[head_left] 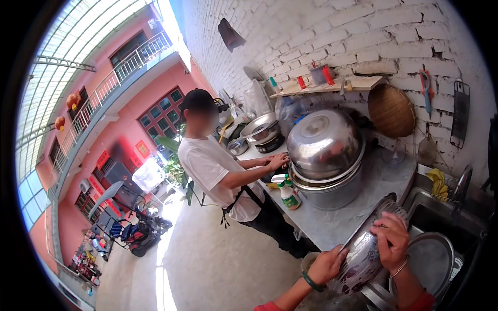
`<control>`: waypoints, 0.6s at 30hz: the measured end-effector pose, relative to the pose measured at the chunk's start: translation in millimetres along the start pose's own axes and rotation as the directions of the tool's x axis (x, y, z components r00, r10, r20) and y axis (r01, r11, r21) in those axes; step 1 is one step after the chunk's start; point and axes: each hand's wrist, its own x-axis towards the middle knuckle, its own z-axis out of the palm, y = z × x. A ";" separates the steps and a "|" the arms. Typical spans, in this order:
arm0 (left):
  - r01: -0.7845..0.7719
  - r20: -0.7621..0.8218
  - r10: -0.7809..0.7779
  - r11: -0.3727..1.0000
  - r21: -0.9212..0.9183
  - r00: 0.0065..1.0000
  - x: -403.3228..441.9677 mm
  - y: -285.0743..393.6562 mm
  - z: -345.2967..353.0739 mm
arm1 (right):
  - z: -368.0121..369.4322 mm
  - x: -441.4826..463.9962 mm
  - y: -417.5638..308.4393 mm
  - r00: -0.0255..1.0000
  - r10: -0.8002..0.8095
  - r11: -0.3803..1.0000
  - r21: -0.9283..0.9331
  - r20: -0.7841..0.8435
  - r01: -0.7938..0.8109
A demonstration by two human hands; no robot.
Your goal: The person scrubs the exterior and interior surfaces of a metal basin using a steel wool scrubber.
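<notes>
A metal basin (358, 256) is tilted on its side at the lower right, its outer surface streaked with white suds. My left hand (327, 265), with a green bangle at the wrist, grips the basin's rim. Against the basin's outer side presses my right hand (391, 241), its fingers curled; whatever lies under them, if anything, is hidden. Just right of my right hand is a sink (423, 210) holding a round metal pan (428, 256). The counter (332, 223) runs along the basin's far side.
A large upturned metal bowl (324, 142) covers a big pot (332, 194) on the counter. A spray bottle (289, 196) stands beside it. A person in a white shirt (205, 163) works at the counter to the left. A faucet (461, 184) rises at the right.
</notes>
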 end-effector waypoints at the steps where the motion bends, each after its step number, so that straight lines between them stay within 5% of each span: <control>1: -0.047 -0.022 0.047 0.999 0.025 0.999 -2.2 -5.0 1.5 | -0.6 4.6 15.5 0.991 0.124 0.987 0.113 -0.046 -0.118; 4: -0.079 -0.048 0.079 0.997 0.015 0.996 -8.0 -4.9 -0.5 | -1.8 4.6 89.3 0.888 0.457 0.805 0.406 0.041 -0.433; 5: -0.071 -0.051 0.070 0.997 -0.020 0.996 -9.3 -3.6 -0.3 | -1.9 -5.7 124.3 0.890 0.453 0.808 0.403 0.043 -0.430; 7: -0.104 -0.062 0.104 0.995 0.006 0.993 -12.8 -7.1 3.1 | 3.2 -38.8 193.3 0.576 0.750 0.300 0.609 0.326 -0.735; 8: -0.113 -0.060 0.114 0.993 0.021 0.992 -13.6 -6.1 3.2 | 13.3 -59.7 216.4 0.577 0.754 0.302 0.614 0.316 -0.730; 10: -0.120 -0.074 0.123 0.992 0.041 0.990 -11.3 -3.0 5.2 | 20.0 -82.0 235.0 0.376 0.849 -0.057 0.771 0.372 -0.635; 12: -0.084 -0.090 0.086 0.996 0.028 0.992 -16.6 2.4 2.4 | 10.8 -64.3 201.4 0.360 0.864 -0.001 0.717 0.352 -0.697; 13: -0.056 -0.080 0.066 0.992 0.115 0.995 -18.4 1.8 -1.3 | 3.3 -44.7 169.1 0.474 0.810 0.115 0.699 0.346 -0.705; 15: -0.053 -0.117 0.065 0.994 0.100 0.991 -19.6 8.2 -1.2 | -7.6 -12.9 125.7 0.879 0.459 0.801 0.370 0.128 -0.472; 18: -0.069 -0.139 0.088 0.988 0.138 0.986 -16.6 10.0 -0.1 | -6.1 2.5 59.2 0.967 0.257 0.960 0.112 -0.003 -0.255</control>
